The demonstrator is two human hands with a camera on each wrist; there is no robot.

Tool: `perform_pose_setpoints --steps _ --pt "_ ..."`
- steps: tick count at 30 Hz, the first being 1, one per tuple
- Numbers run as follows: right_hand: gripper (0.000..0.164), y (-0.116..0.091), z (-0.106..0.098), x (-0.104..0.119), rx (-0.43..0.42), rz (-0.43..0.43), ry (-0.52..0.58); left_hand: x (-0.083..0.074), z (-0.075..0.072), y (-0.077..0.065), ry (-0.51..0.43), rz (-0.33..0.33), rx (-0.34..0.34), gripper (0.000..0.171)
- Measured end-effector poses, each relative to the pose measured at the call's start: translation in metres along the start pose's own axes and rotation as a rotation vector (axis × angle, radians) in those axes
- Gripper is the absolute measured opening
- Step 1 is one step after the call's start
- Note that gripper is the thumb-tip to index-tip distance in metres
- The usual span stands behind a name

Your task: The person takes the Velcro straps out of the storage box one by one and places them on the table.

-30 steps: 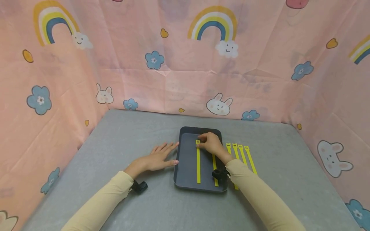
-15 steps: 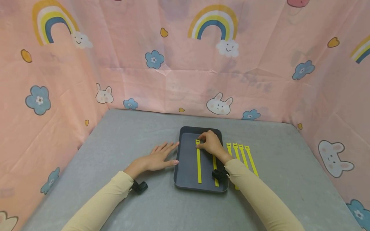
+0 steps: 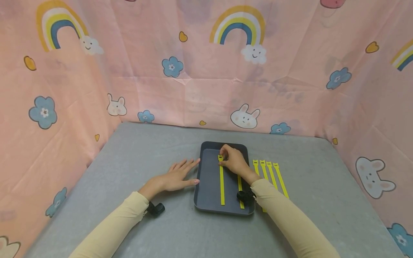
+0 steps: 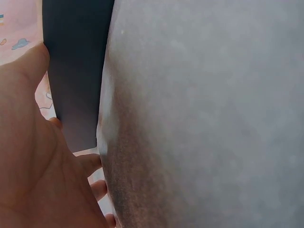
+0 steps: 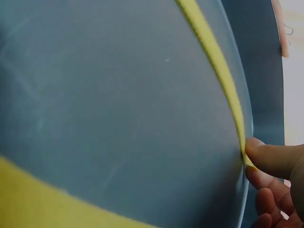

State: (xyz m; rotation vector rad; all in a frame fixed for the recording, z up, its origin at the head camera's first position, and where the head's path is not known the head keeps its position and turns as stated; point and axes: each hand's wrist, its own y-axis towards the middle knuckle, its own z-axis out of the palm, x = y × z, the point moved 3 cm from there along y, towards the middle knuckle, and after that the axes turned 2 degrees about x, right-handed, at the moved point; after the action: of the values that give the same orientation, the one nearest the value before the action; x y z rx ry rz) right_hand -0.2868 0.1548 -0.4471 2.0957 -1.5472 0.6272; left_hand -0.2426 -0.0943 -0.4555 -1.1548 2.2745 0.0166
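Observation:
A dark grey rectangular tray (image 3: 208, 190) lies on the table. My right hand (image 3: 236, 161) is over it, thumb and fingertips pinching the slotted head end of a yellow cable tie (image 3: 222, 186). The strip runs lengthwise down the tray. In the right wrist view the pinched end of this yellow tie (image 5: 225, 78) shows between thumb and finger. A second yellow tie (image 3: 240, 182) lies to its right, partly hidden by my right hand and wrist. My left hand (image 3: 174, 178), fingers straight and spread, touches the tray's left side; the left wrist view shows it against the tray wall (image 4: 76, 85).
Several more yellow cable ties (image 3: 271, 173) lie side by side on the grey table (image 3: 155, 143), right of the tray and partly under the right sleeve (image 3: 284, 211). A pink patterned cloth (image 3: 193, 93) encloses the back and sides. Black cameras are strapped to both wrists.
My right hand has shifted very slightly toward the tray's far end, still pinching the tie, and its strip tilts a little differently. The left hand and tray have stayed in place.

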Motion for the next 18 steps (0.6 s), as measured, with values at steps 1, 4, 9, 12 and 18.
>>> perform_pose_setpoints --steps 1,4,9,12,18 --pt "0.031 0.000 0.000 0.000 -0.009 -0.012 0.007 0.000 0.000 0.000 0.000 0.000 0.001 0.083" --pt "0.027 -0.001 0.000 -0.001 -0.039 -0.041 0.049 0.000 0.000 0.001 0.001 -0.001 0.003 0.083" --pt "0.022 -0.002 -0.008 -0.001 -0.078 -0.078 0.145 0.000 0.001 0.001 -0.001 -0.002 0.003 0.083" --pt "0.024 -0.003 -0.017 0.002 -0.089 -0.092 0.182 0.001 0.001 0.002 0.002 -0.004 -0.001 0.083" --pt "0.023 -0.007 -0.040 0.014 -0.072 -0.109 0.266 0.002 0.002 0.002 0.013 -0.006 -0.006 0.083"
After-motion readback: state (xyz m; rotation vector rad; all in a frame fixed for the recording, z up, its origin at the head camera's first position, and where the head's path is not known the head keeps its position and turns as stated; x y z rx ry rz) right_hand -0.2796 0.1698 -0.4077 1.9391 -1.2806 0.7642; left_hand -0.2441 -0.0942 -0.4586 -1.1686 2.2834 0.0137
